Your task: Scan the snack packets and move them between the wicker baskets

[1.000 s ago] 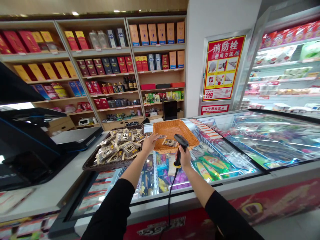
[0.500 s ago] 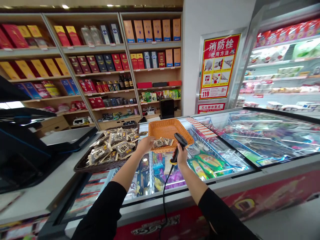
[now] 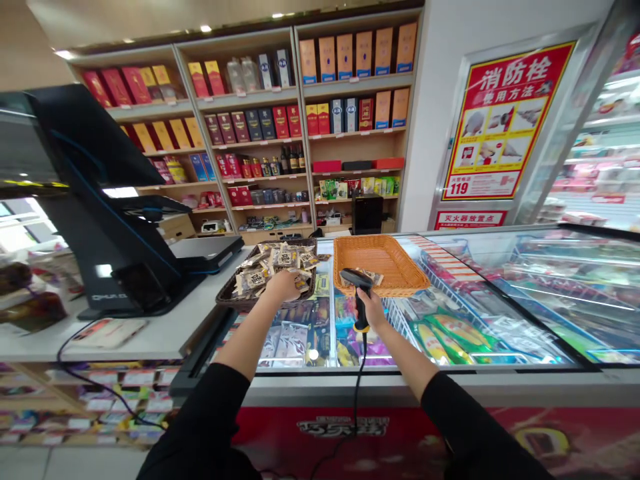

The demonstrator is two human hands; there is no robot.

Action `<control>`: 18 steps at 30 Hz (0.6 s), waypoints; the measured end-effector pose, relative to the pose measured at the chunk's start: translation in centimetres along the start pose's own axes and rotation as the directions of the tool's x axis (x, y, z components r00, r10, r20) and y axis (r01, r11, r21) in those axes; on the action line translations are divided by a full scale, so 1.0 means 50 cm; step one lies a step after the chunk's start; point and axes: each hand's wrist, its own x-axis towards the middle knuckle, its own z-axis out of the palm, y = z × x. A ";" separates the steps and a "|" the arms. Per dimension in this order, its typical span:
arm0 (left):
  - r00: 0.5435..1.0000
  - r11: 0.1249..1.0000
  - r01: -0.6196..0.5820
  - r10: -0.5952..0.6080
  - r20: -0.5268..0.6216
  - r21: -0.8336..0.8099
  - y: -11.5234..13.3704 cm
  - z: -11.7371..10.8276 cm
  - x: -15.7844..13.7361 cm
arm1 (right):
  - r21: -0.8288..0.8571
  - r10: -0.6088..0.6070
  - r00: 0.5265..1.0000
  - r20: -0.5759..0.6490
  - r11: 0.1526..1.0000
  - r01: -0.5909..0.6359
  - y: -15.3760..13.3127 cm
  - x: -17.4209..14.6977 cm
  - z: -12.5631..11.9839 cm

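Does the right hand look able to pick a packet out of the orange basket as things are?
Probably not as it is: the right hand is wrapped around a black scanner, whose head partly hides what lies there. The orange basket itself is open on top, though.

Our chest freezer [image 3: 320, 383] has a clear top and a pale rim along its near edge. On it, by the left end, we have a dark wicker basket [image 3: 245, 304]. To the right, towards the far edge, we see an orange wicker basket [image 3: 389, 256]. Between the two, we find a small packet [image 3: 324, 257].
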 end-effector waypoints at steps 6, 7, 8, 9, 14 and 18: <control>1.000 0.996 -0.005 0.006 0.009 -0.093 -0.009 -0.007 0.010 | 0.054 0.022 1.000 -0.014 0.998 -0.021 0.002 -0.011 -0.007; 1.000 0.995 -0.002 0.002 -0.001 -0.103 -0.008 -0.008 0.011 | 0.060 0.029 0.999 -0.025 0.998 -0.027 0.002 -0.012 -0.007; 1.000 0.993 -0.008 0.007 -0.009 -0.120 -0.006 -0.010 0.011 | 0.065 0.035 0.999 -0.034 0.997 -0.033 0.003 -0.013 -0.008; 1.000 0.990 -0.023 0.020 -0.017 -0.141 -0.003 -0.011 0.011 | 0.069 0.040 0.998 -0.043 0.997 -0.037 0.003 -0.014 -0.009; 0.998 0.981 -0.045 0.036 -0.050 -0.190 0.002 -0.027 0.008 | 0.074 0.023 0.997 -0.079 0.997 -0.018 0.000 -0.019 -0.016; 0.980 0.975 -0.021 -0.024 -0.199 -0.222 -0.005 -0.045 0.010 | 0.058 0.008 0.997 -0.078 0.998 -0.003 0.001 -0.019 -0.018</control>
